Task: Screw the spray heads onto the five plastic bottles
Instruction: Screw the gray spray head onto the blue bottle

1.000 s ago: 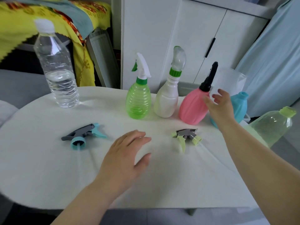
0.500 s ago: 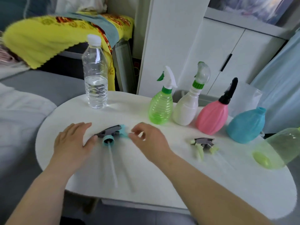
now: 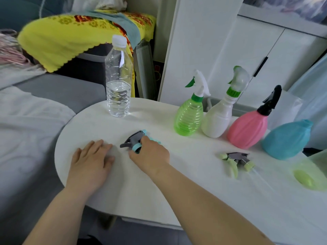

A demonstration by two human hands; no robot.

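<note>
Centre frame: right hand [image 3: 151, 153], fingers [image 3: 144, 140] curled round grey-teal spray head [image 3: 133, 140]. Left hand [image 3: 91, 160] beside it, fingers [image 3: 98, 146] flat on counter [image 3: 185, 175].

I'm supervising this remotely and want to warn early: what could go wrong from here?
1. The pale green bottle lies on its side at the table edge; a nudge might roll it off.
2. The right hand grips the blue spray head; carrying it to the blue bottle, the arm could knock the pink bottle close beside it.
</note>
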